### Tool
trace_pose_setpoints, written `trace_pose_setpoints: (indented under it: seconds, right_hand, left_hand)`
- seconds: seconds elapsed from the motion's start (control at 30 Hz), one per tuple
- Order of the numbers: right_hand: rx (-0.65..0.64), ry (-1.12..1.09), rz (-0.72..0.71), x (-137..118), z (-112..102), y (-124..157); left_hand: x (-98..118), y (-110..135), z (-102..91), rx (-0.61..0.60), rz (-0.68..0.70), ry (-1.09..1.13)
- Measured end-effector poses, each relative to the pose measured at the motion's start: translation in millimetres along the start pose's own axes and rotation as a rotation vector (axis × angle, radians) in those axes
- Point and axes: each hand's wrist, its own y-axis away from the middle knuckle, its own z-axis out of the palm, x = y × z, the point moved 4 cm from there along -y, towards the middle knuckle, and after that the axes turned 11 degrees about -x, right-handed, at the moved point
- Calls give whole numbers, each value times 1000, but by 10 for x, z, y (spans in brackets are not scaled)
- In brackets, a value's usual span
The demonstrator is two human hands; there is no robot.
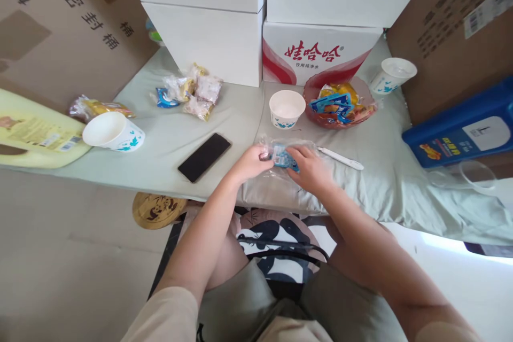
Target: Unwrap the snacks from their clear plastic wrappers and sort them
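Packet point(281, 156), blue, sits near the frame's centre; our left hand point(253, 163) pinches its left end and our right hand point(312, 170) grips its right. We see wrinkled pale-green cloth point(244, 117) beneath, white boxes point(204, 37) at top centre, cardboard point(100, 67) in both upper corners, pale floor point(80, 262) lower left.

Right hand point(311, 170) blurred, partly hiding blue packet point(281, 157).
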Motion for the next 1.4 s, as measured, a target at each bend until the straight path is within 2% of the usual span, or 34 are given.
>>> trace_pose_setpoints:
  seconds: [0.13,0.27,0.37,0.5,0.7,0.77,0.83,0.93,1.0,1.1,1.17,1.23,1.3,1.4]
  right_hand:
    - [-116,-88,18,53,115,-152]
    - [-135,-261,5,179,127,-202]
    - [-161,-439,-37,312,90,-186]
    - [-151,-610,-49,467,2,-124]
    - [-71,-716,-16,624,-115,39]
    - [-26,-687,25,724,-184,127]
    - [59,-619,71,860,-339,203]
    - [275,-423,194,1103,-784,193]
    - [354,-254,286,1234,-1137,32]
    - [296,-38,330,1352,-1534,-420]
    - [191,90,300,1401,-1638,-732]
    - [32,198,235,1431,-1613,-949]
    - [-81,267,155,1432,-1549,-1029]
    - [-122,286,48,1378,-1501,-978]
  left_hand:
    - [34,41,-12,-1,58,333]
    - [64,73,-31,-62,57,561]
    - [81,84,-75,8,5,680]
    - [98,78,-127,148,-70,697]
    - [71,2,-142,245,-111,627]
    - [46,-25,-145,277,-123,577]
    - [29,-48,-140,282,-126,540]
    - [30,-73,-128,261,-122,505]
    - [43,-91,-124,246,-116,485]
    - [62,-127,-129,235,-109,457]
    - [65,-150,-141,232,-105,445]
    - [61,-162,-156,222,-99,440]
    - [53,-158,-176,217,-93,430]
    - [43,-132,-205,211,-90,407]
